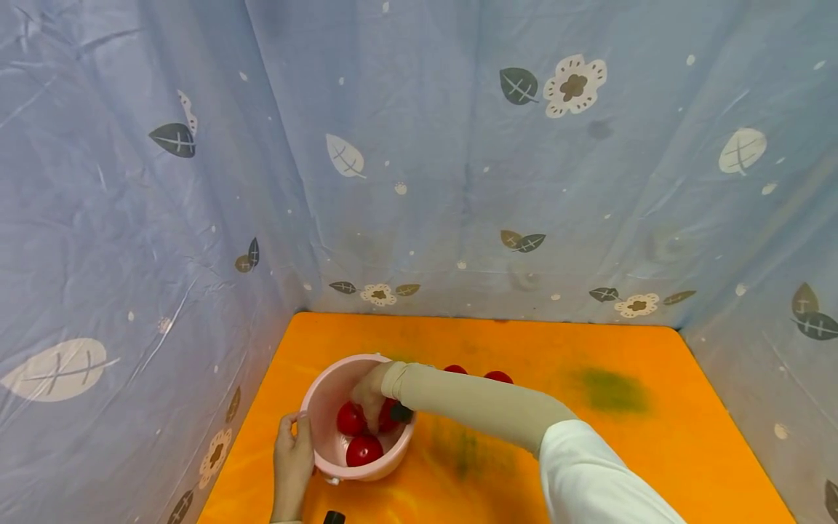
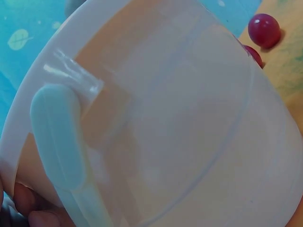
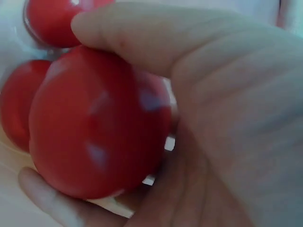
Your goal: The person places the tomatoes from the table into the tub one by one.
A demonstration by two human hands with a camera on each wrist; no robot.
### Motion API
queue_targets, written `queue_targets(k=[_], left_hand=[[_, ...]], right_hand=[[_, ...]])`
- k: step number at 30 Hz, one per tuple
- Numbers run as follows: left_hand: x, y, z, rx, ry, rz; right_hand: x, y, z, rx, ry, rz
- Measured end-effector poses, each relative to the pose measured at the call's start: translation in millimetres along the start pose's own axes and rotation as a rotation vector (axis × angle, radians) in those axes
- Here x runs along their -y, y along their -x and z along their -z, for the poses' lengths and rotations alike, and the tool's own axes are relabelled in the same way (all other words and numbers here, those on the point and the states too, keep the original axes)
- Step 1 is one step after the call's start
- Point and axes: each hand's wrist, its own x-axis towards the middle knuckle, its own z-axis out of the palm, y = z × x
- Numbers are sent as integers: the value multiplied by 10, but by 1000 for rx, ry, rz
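Observation:
A pink bucket [image 1: 317, 386] stands at the left of the orange surface, tilted in the left wrist view. My left hand [image 1: 292, 451] grips its left rim, thumb at the edge; part of those fingers shows at the lower left of the left wrist view. Reaching inside from the right, my right hand [image 1: 369, 393] holds a glossy red ball [image 3: 97, 125], thumb over its top and a finger beneath it. Two more red balls lie close by in the bucket, one [image 3: 52, 21] by the thumb tip and another [image 3: 19, 106] behind the held one.
Two red balls, one [image 1: 499, 376] farther right, sit on the orange surface [image 1: 524, 342] beyond my right forearm. The bucket's pale handle [image 2: 59, 137] hangs at its side. Blue patterned curtains [image 1: 425, 145] enclose the back and both sides.

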Motion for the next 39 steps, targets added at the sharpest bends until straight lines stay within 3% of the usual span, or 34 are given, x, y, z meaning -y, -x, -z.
queue_targets(k=[7,15,22,32,36,39], left_hand=[[5,2,14,8,-1,16],[12,1,11,-5,1,-4],[21,14,-4,7,13,6],[27,38,28,26,0,12],[20,41,35,29,15,14],[25,42,48,36,19,21]], right_hand=[[12,23,5,74,-34,16],[33,20,-6,-102,51,6],[54,56,-31,-138,97,-34],[0,332,40,-183,100,80],[-97,519,124,-238,-9,147],[-253,735,222,-309,-179,177]])
